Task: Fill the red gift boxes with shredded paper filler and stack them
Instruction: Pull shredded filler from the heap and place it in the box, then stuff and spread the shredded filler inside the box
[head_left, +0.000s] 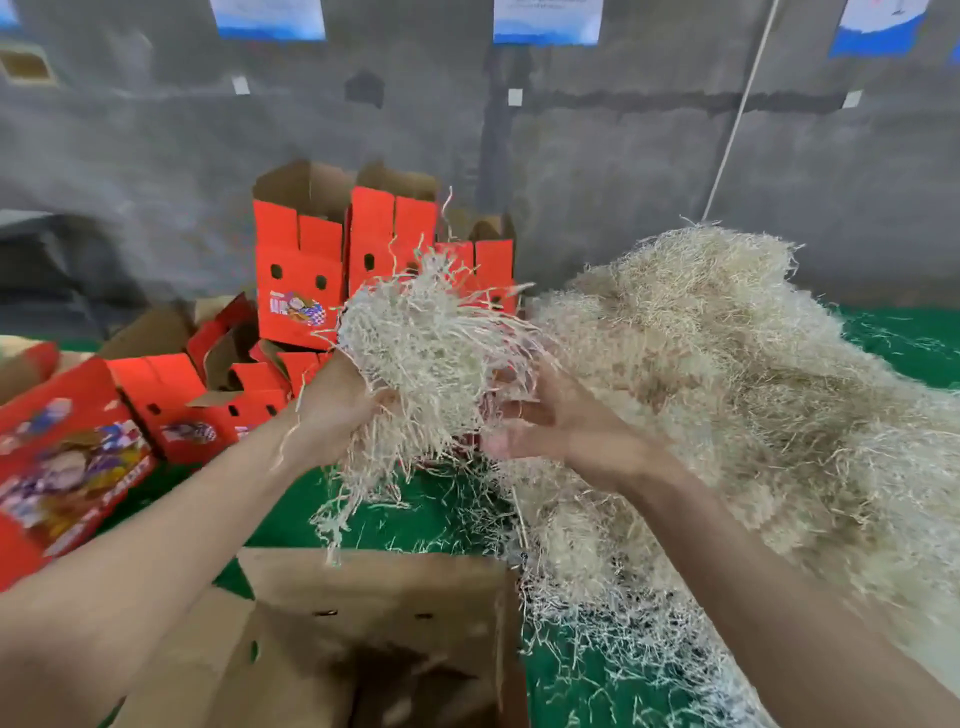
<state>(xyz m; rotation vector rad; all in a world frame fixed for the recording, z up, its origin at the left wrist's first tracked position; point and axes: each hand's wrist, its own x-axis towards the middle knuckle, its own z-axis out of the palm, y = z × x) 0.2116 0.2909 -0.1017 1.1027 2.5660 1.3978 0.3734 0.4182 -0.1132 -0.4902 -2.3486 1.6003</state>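
The surface (426, 525) is covered in green cloth and littered with loose pale strands; behind it rises a rough grey concrete wall (623, 182) with white-and-blue sheets (548, 21) fixed along its top; a thin white cord (737, 119) slants down across the wall at the right.

The left hand (337, 410) is raised over the surface, its grip closed round the underside of a clump of shredded paper (431, 353); the clump is cream-coloured, wiry and tangled, with strands hanging below the wrist; the right hand (545, 421) is at the clump's right side, fingers reaching into the strands; it is blurred, so I cannot tell whether its grip is closed on any of them.

Just right of the hands lies a big pile of shredded paper (727, 389), fluffy and straw-like, spreading across the right half of the surface to the near edge.

Below the arms sits an open box (374, 597), plain brown cardboard inside, its flaps up.

At the back, left of centre, upright red boxes (298, 280) stand side by side with their top flaps open and round holes in their sides; the clump hides part of the rightmost one; more red cartons (197, 410), printed with colourful pictures, lie tumbled at the left.
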